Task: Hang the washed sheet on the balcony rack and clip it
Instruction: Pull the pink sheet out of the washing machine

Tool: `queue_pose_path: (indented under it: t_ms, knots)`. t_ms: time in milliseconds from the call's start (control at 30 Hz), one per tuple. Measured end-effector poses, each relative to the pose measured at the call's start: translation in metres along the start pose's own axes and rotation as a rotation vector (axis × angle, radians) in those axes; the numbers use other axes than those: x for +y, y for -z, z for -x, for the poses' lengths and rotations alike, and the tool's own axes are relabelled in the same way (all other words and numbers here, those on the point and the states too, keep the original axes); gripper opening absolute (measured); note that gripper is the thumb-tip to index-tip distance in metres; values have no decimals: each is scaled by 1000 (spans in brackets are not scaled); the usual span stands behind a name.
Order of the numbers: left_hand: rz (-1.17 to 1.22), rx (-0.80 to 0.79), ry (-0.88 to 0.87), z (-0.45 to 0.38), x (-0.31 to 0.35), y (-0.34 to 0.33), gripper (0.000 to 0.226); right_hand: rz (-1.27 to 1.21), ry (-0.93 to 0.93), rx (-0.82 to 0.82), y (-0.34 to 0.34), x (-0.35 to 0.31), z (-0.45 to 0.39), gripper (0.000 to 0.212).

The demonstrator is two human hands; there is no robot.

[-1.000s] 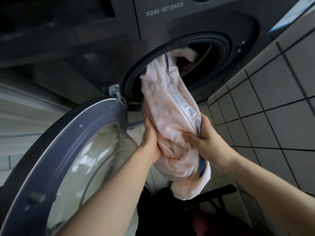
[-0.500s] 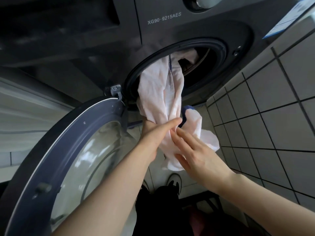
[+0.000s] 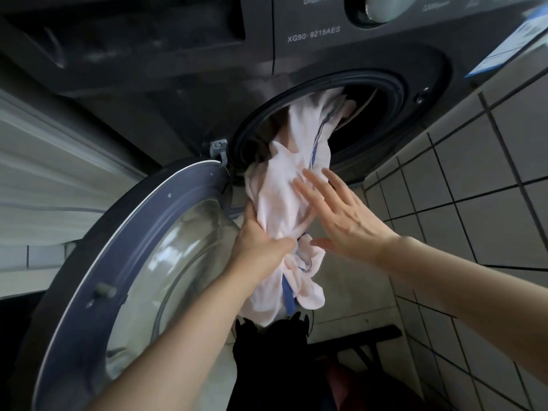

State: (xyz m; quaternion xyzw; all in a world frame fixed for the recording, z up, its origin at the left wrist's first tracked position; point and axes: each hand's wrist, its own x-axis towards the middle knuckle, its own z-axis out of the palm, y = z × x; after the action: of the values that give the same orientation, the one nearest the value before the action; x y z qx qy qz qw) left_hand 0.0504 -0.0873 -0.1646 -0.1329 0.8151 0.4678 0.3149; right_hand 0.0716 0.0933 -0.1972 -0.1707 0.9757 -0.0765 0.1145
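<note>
Two hands work at the washing machine (image 3: 341, 48): the left hand (image 3: 261, 241) grips the bunched pale sheet (image 3: 284, 188) hanging out of the drum opening (image 3: 370, 120), while the right hand (image 3: 344, 218), fingers spread, lies against it.

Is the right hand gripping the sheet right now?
No, the right hand is open with fingers spread against the sheet; only the left hand grips it.
</note>
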Motion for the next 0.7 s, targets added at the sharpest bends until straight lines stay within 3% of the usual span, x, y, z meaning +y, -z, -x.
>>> queue_pose_path:
  t_ms: [133, 300, 400, 567, 700]
  knots:
    - [-105, -109, -63, 11, -11, 13, 78, 23, 82, 18, -2, -7, -29, 121]
    - [-227, -227, -165, 18, -24, 33, 31, 1, 243, -131, -6, -16, -54, 122]
    - [-243, -212, -250, 20, -31, 44, 31, -36, 324, -211, -17, -26, -58, 107]
    - [-268, -136, -319, 26, -42, 56, 46, -117, 264, -294, -31, -40, -71, 99]
    - [-230, -117, -317, 31, -51, 68, 28, -112, 254, -316, -31, -47, -82, 101]
